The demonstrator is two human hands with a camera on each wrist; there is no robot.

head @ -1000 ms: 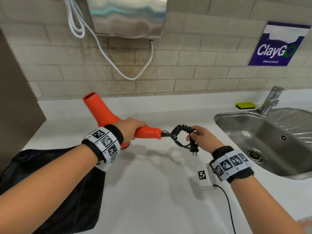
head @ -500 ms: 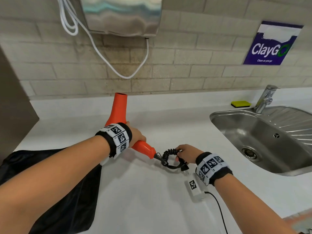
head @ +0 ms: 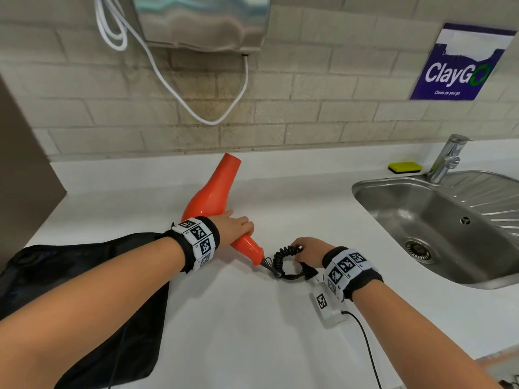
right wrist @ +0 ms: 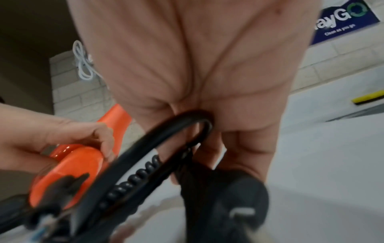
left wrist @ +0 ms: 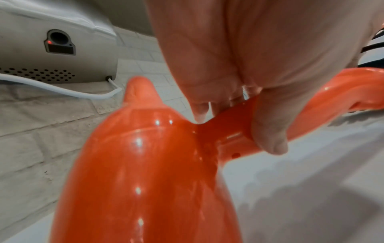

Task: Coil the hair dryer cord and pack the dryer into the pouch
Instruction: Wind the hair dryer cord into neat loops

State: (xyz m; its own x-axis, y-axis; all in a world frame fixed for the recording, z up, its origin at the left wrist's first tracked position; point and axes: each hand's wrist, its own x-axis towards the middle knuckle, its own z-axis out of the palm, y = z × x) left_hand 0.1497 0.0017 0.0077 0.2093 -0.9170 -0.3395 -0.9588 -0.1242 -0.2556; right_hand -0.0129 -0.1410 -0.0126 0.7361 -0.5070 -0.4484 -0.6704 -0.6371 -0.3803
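Observation:
An orange hair dryer (head: 213, 192) lies low over the white counter, nozzle toward the wall. My left hand (head: 234, 228) grips its handle, fingers curled round it in the left wrist view (left wrist: 268, 131). The black coiled cord (head: 282, 258) bunches at the handle's end. My right hand (head: 307, 251) holds the cord bundle, with a loop of cord (right wrist: 176, 131) under the curled fingers and the black plug (right wrist: 234, 205) hanging just below. The black pouch (head: 84, 290) lies flat on the counter at the left, partly under my left forearm.
A steel sink (head: 438, 226) with a tap (head: 446, 158) fills the right side; a yellow sponge (head: 404, 167) sits behind it. A hand dryer (head: 202, 21) with a white cable (head: 168, 82) hangs on the tiled wall. A small white tagged box (head: 325, 304) hangs below my right wrist.
Both hands have come down toward the counter. The dryer has swung so its nozzle points toward the wall, and the cord bundle has dropped near the counter surface.

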